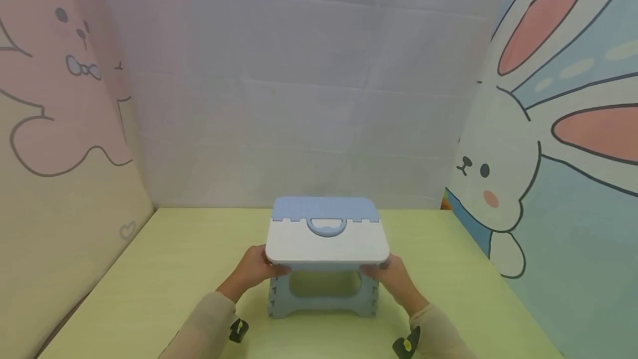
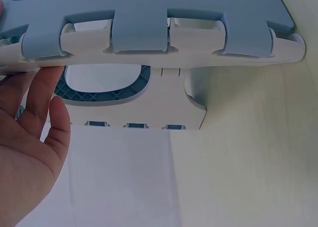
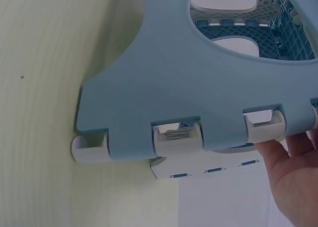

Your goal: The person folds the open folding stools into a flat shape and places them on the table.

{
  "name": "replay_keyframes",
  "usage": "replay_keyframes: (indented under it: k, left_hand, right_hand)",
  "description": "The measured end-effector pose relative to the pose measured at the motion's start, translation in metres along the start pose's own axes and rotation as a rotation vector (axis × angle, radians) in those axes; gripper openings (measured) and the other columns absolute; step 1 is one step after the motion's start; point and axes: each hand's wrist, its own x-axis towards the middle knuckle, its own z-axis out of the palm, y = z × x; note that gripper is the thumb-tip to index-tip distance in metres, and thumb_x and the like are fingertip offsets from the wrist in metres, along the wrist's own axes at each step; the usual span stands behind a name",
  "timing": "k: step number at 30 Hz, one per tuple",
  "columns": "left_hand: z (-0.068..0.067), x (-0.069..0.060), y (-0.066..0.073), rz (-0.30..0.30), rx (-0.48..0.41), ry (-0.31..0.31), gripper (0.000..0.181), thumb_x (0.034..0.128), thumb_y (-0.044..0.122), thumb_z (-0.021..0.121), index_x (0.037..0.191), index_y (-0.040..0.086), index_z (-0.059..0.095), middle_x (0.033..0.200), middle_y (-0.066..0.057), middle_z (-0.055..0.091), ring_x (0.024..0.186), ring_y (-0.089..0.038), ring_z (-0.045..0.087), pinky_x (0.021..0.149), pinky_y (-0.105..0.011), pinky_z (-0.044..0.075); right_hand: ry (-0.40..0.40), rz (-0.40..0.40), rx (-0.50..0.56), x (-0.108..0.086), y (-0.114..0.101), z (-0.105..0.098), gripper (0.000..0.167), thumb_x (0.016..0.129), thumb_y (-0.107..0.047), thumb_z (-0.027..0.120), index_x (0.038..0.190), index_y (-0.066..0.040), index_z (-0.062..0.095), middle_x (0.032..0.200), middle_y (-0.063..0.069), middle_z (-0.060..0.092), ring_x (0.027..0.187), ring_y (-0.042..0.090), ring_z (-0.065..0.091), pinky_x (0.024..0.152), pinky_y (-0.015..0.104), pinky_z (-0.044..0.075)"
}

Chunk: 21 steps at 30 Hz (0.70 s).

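Observation:
A folding step stool (image 1: 299,245) with a blue-and-white top is unfolded and upright in front of me, legs down; whether its feet touch the table I cannot tell. A blue carrying handle (image 1: 327,231) lies in the middle of the top. My left hand (image 1: 255,267) grips the stool's left side just under the top, thumb at the front. On the opposite side my right hand (image 1: 392,278) holds it the same way. In the wrist views, the interlocking hinge joints (image 2: 139,36) run along the legs' side edges. Some fingertips are hidden behind the stool.
The pale yellow-green tabletop (image 1: 199,237) extends around the stool. A white sheet wall (image 1: 309,98) stands at the back. Side panels with cartoon animals, one a rabbit (image 1: 503,143), border the table on the left and right.

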Motion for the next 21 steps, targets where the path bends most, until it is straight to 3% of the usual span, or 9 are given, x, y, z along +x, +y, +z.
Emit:
replay_keyframes:
  k: [9, 21]
  left_hand:
    - [-0.0007, 0.0005, -0.0017, -0.015, -0.036, -0.027, 0.041, 0.0749, 0.007, 0.08, 0.108, -0.012, 0.064, 0.102, -0.023, 0.068, 0.095, -0.035, 0.065, 0.078, -0.043, 0.054]
    - [-0.002, 0.0006, 0.0024, -0.001, -0.052, -0.037, 0.038, 0.0748, 0.005, 0.08, 0.105, -0.013, 0.065, 0.099, -0.023, 0.069, 0.093, -0.032, 0.066, 0.077, -0.04, 0.055]
  right_hand:
    - [0.019, 0.015, 0.026, -0.0008, 0.0019, 0.0014, 0.044, 0.082, -0.008, 0.072, 0.12, 0.009, 0.059, 0.117, 0.021, 0.064, 0.105, 0.03, 0.06, 0.089, 0.043, 0.05]
    - [-0.002, 0.004, 0.067, 0.0018, 0.002, -0.0009, 0.043, 0.08, -0.005, 0.071, 0.118, 0.012, 0.058, 0.116, 0.023, 0.063, 0.105, 0.03, 0.06, 0.09, 0.044, 0.049]
